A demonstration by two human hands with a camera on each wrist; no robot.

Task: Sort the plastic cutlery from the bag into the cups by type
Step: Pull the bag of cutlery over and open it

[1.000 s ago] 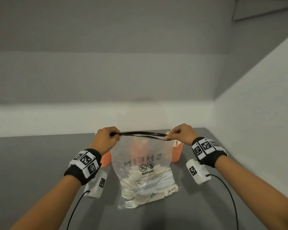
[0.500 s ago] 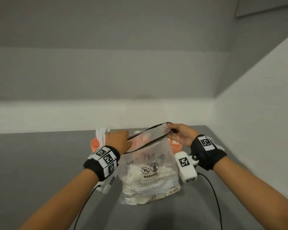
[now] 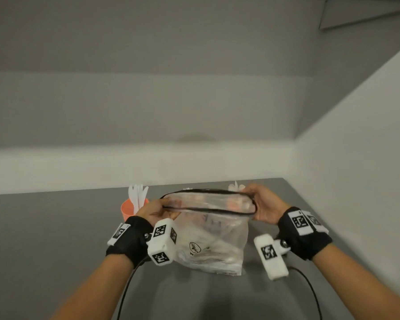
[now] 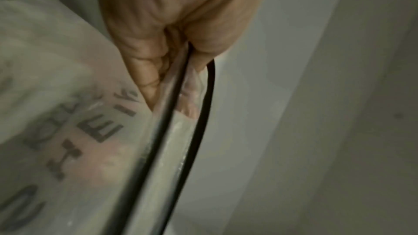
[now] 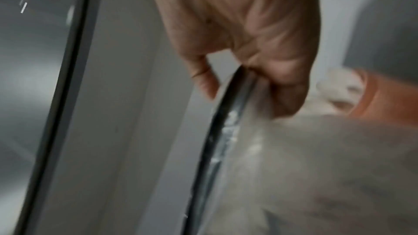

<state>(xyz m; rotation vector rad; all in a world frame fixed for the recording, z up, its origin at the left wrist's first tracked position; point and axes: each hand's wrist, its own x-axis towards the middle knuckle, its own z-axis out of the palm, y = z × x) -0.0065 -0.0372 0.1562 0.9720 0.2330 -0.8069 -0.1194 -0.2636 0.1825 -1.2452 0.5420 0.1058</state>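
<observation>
- Clear plastic bag (image 3: 214,245) stood near the desk's (image 3: 56,239) far right corner, mouth held open
- left hand (image 3: 154,210) and right hand (image 3: 264,204) each pinched its black rim
- orange cups (image 3: 131,210) with white cutlery (image 3: 138,195) stood behind

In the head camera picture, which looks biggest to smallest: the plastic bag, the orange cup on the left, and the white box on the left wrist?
1. plastic bag, biggest by far.
2. white box on the left wrist.
3. orange cup, partly hidden and farther back, so its true size is unsure.
</observation>
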